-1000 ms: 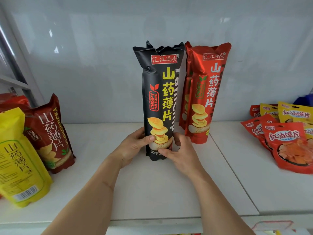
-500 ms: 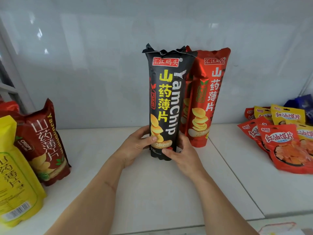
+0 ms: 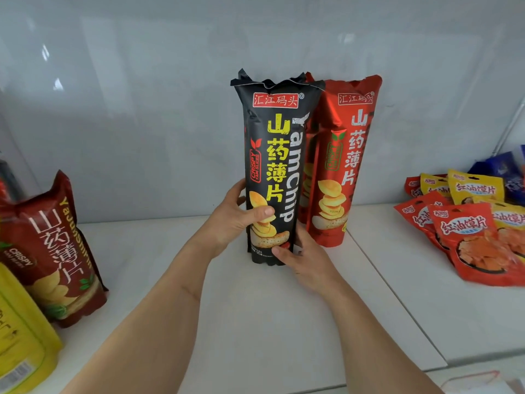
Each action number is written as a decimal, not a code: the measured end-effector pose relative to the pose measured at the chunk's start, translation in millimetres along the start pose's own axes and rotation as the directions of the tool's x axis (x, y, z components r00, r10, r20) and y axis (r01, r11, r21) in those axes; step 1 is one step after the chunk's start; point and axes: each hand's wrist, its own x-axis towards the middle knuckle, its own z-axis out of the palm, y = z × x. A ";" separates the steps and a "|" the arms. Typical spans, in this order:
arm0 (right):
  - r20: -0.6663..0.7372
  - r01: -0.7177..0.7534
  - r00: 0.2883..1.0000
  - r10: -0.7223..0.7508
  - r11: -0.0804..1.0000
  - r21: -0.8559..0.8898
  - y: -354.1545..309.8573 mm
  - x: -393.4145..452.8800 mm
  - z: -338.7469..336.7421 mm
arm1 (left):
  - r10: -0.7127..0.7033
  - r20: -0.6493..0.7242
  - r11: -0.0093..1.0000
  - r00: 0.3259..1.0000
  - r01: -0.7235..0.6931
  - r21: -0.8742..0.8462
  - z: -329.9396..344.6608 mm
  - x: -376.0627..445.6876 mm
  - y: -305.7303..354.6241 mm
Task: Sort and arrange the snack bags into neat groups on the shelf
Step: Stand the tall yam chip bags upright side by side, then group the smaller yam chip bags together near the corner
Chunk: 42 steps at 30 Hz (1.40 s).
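We see a tall black bag (image 3: 272,172) of yam chips standing up on the white shelf (image 3: 270,322), near the middle. Two hands hold it low down. The left hand (image 3: 233,223) wraps round the bag's left side, with its thumb pressed on the front over the chip picture. The right hand (image 3: 304,257) curls round the bottom right corner — its thumb lies across the front near the bottom edge. Both hands grip the bag.

Just behind the black bag, on its right, stands a tall red bag (image 3: 343,166), touching the grey back wall (image 3: 142,123). We can see the edge of one more red bag tucked between the two, but most of it is hidden.

Far to the left a dark red bag (image 3: 54,251) leans back, and a yellow bag (image 3: 22,345) sits in front of it at the edge of the view.

Far to the right lies a pile of small bags — red ones (image 3: 477,245) and yellow ones (image 3: 474,189), lying flat and overlapping. Something blue (image 3: 502,169) shows behind them; we cannot tell what it is.
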 end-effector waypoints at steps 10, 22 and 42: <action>0.019 -0.024 1.000 0.024 1.000 0.008 4.8 18.1 -2.9 | 0.033 -0.062 0.999 0.998 -0.036 -0.035 8.1 10.4 -1.5; 0.015 -0.059 0.998 0.060 0.995 -0.077 10.9 45.5 -10.7 | 0.037 -0.141 0.999 0.989 -0.038 -0.006 11.1 35.9 -13.3; -0.134 -0.131 0.989 0.057 0.744 -0.655 -23.0 -28.8 18.1 | 0.256 -0.116 0.217 0.960 0.060 0.974 13.7 -91.7 -17.5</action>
